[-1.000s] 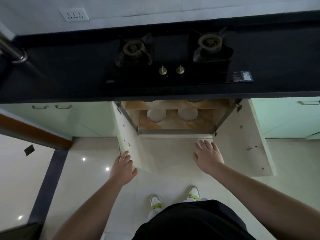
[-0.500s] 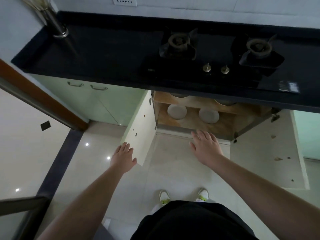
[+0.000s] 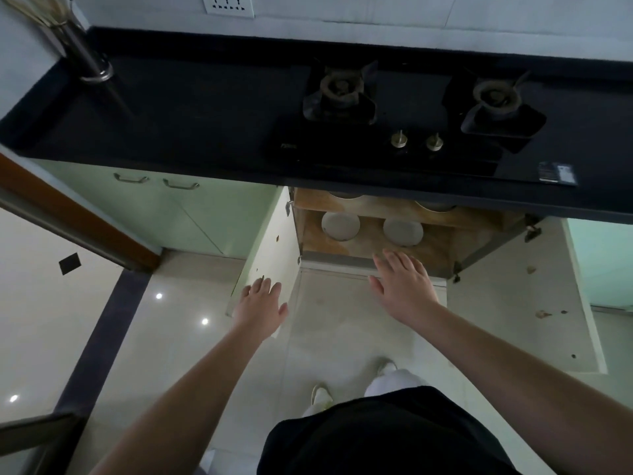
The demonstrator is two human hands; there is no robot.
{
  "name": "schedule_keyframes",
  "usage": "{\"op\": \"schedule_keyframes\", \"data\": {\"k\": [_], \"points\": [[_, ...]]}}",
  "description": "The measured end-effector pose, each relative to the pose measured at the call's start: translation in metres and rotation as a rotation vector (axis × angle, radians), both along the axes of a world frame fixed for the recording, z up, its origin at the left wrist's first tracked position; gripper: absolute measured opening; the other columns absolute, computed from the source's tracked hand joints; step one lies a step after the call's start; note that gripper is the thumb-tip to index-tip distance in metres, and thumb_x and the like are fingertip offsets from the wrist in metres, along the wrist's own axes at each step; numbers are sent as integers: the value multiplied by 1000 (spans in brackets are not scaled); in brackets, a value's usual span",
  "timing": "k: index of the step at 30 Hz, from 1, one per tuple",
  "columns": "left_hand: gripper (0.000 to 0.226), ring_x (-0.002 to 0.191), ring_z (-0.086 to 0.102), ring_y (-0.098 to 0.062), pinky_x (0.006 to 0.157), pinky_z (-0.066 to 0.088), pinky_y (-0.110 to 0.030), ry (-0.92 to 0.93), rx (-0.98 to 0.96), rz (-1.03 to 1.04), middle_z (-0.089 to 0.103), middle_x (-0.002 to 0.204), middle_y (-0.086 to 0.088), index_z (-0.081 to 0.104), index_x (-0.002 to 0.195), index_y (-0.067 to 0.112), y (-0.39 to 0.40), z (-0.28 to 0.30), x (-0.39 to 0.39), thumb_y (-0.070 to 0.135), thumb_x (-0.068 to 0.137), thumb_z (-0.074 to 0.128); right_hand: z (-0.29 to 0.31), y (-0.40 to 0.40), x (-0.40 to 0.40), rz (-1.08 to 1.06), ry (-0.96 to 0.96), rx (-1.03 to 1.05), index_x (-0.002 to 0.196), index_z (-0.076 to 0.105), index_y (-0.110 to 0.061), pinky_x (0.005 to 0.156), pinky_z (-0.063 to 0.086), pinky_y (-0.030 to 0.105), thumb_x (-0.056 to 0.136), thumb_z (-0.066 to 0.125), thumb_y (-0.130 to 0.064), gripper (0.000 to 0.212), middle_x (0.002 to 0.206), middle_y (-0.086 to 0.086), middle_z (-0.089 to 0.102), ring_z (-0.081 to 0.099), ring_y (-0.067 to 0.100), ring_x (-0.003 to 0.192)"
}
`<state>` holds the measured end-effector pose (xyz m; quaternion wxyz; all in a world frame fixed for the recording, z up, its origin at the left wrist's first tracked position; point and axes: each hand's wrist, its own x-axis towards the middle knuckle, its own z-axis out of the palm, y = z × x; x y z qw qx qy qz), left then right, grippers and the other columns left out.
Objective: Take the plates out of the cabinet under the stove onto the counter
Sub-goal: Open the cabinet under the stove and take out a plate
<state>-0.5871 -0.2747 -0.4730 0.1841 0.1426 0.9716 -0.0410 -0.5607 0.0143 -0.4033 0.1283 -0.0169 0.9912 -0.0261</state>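
Note:
The cabinet (image 3: 442,255) under the stove (image 3: 404,128) stands open, both doors swung outward. On its wooden lower shelf lie two white plates, one on the left (image 3: 340,225) and one on the right (image 3: 402,231). Rims of two more dishes (image 3: 435,206) peek out on the upper shelf, mostly hidden by the black counter (image 3: 191,118). My right hand (image 3: 402,286) hovers flat with fingers spread just in front of the cabinet's lower edge, below the right plate. My left hand (image 3: 262,305) is spread beside the left door's (image 3: 270,255) outer edge. Both hands hold nothing.
The right door (image 3: 520,303) juts out over the tiled floor. A metal utensil holder (image 3: 85,60) stands at the counter's far left corner. A dark phone-like object (image 3: 556,173) lies at the stove's right front. Closed pale green cabinets (image 3: 164,207) flank the open one.
The view has swung left and tilted, showing more of the left counter. My right hand has moved forward toward the cabinet's lower edge; my left hand stays by the left door.

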Motion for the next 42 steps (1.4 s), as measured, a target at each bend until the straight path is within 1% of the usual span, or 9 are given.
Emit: {"op": "schedule_keyframes", "data": {"k": [3,10,16,20,25,31,34,38,42], "points": [[57,144,26,-27,116,22,-42,40,66,-33,35,154,-9,35,146,15,36,10,-22,47,98,35,1,10,-15,-11,17,-29,150,25,-18,117,18,40,99,23,-48,59,153,5,32,25,23,142],[61,148,19,-26,121,17,-42,70,143,-59,28,159,-9,27,152,17,110,15,-76,48,100,29,-22,45,-63,-17,-21,-114,149,24,-19,118,17,40,98,19,-49,59,154,5,33,24,22,143],[59,146,25,-28,118,19,-42,99,165,17,37,154,-10,34,149,15,141,-10,-124,45,99,38,-59,71,-109,20,-31,-132,149,27,-17,117,18,40,97,21,-48,60,151,7,37,29,23,141],[60,145,28,-29,118,22,-44,126,172,55,36,155,-11,36,149,14,149,-39,-146,46,98,40,-96,74,-134,37,-30,-125,150,23,-17,117,17,40,99,22,-48,60,155,8,32,26,24,143],[67,146,27,-27,119,21,-43,159,165,66,34,157,-8,35,150,16,155,-81,-165,54,95,29,-141,75,-159,21,0,-137,152,19,-18,118,11,38,100,22,-48,60,157,7,27,21,24,145],[69,146,27,-26,119,20,-43,255,179,32,35,157,-7,38,149,17,156,-160,-194,58,95,22,-210,75,-192,-4,120,-113,149,29,-18,117,23,45,94,10,-50,67,154,8,33,30,28,142],[66,143,33,-28,117,25,-44,333,224,42,40,154,-9,44,146,15,155,-196,-214,55,95,28,-243,77,-210,-5,220,-83,146,37,-16,115,24,47,95,18,-47,64,151,11,39,35,30,139],[66,143,33,-28,117,25,-45,395,257,0,41,153,-9,44,145,15,158,-241,-238,55,96,29,-288,78,-234,-9,345,-68,144,42,-14,116,21,46,97,30,-42,56,149,12,42,34,31,139],[68,142,35,-29,118,25,-48,455,281,-14,42,152,-10,44,145,15,168,-282,-263,57,95,26,-337,73,-257,-3,445,-41,143,43,-14,116,20,47,98,31,-41,54,150,11,41,32,30,141]]}}
